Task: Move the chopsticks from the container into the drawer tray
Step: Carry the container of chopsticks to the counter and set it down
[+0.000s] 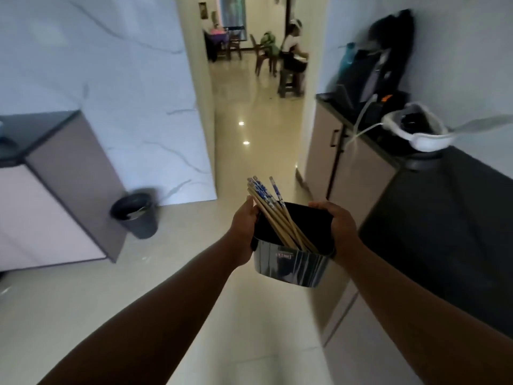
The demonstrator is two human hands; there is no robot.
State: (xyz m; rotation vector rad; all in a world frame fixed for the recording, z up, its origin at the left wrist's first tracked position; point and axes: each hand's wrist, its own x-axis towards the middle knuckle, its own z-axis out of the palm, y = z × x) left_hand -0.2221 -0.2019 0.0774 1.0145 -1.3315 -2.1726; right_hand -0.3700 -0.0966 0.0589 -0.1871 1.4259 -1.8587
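Clearly carried in mid-air, the shiny oblong metal container with a dark inside point(291, 262) is clasped at its two ends, the left hand point(244, 226) and right hand point(340, 226) both wrapped around its rim. Inside it lean the slim wooden chopsticks with blue-and-white patterned tops point(273, 215), tips fanning above its left end. They look light, stiff and smooth, best pinched together mid-shaft. No drawer tray shows, and motion blur softens the surroundings.

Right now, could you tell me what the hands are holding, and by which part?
Both hands, left and right, hold the container of chopsticks by its opposite sides.
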